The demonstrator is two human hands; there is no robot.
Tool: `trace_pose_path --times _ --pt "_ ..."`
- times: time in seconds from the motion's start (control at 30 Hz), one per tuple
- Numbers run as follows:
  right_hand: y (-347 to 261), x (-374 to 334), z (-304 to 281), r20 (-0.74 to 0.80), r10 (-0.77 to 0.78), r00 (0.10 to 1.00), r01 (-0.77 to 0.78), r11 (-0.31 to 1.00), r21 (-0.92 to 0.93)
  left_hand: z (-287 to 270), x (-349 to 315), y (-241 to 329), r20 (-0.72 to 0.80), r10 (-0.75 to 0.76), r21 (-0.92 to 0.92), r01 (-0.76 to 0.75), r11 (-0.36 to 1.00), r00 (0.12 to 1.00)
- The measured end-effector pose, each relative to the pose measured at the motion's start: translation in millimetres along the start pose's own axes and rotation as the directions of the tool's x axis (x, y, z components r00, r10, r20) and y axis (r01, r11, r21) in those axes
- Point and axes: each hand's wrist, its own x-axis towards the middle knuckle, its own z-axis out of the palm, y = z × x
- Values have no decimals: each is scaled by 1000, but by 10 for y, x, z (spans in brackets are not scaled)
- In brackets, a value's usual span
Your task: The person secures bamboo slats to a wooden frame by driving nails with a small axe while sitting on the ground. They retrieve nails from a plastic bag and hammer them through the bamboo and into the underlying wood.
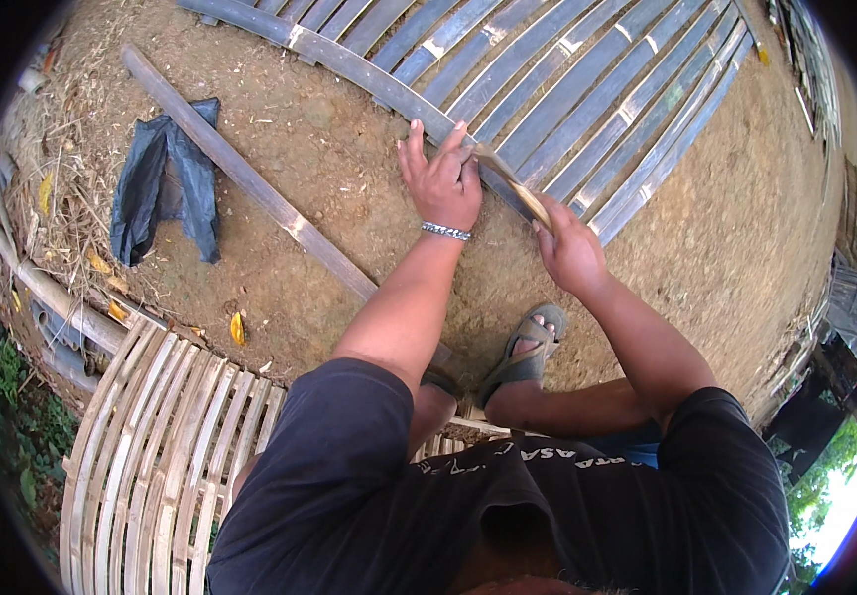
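My left hand [440,183], with a metal chain bracelet at the wrist, lies with fingers spread against the long grey bamboo crosspiece [349,67]. Its thumb side is near the upper end of a narrow brown wooden or bamboo strip [510,179]; whether it touches the strip I cannot tell. My right hand [572,250] is closed around the lower end of that strip, which slants across the crosspiece. Beyond the crosspiece, several grey bamboo slats [587,94] lie side by side with narrow gaps, forming a panel on the ground.
A loose bamboo slat [250,188] lies diagonally on the dirt ground [295,119], over part of a crumpled black plastic bag [166,178]. Below left is a slatted bamboo bench [156,446]. A bamboo pole [61,297] runs along the left edge. My sandalled foot [528,347] stands below my hands.
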Motion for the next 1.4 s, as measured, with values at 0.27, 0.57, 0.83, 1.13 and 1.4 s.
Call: trace_pose_path --times 0.27,0.57,0.83,1.13,1.4 --pt "-57 60 -34 103 137 985 -129 988 -80 -18 -17 -15 22 -8 6 8 1000 1000" --pt "-55 277 466 -61 387 920 -302 798 521 -20 -10 -35 11 -1 -23 1 1000 1000" --pt "6 306 456 36 428 903 -265 491 830 -379 573 -279 -19 37 6 -37 999 999" --pt "-26 341 444 38 415 909 -291 567 771 191 1520 -307 155 214 301 -253 919 964" --pt "14 126 97 -128 25 991 9 964 265 45 1540 -210 181 222 306 -269 913 958"
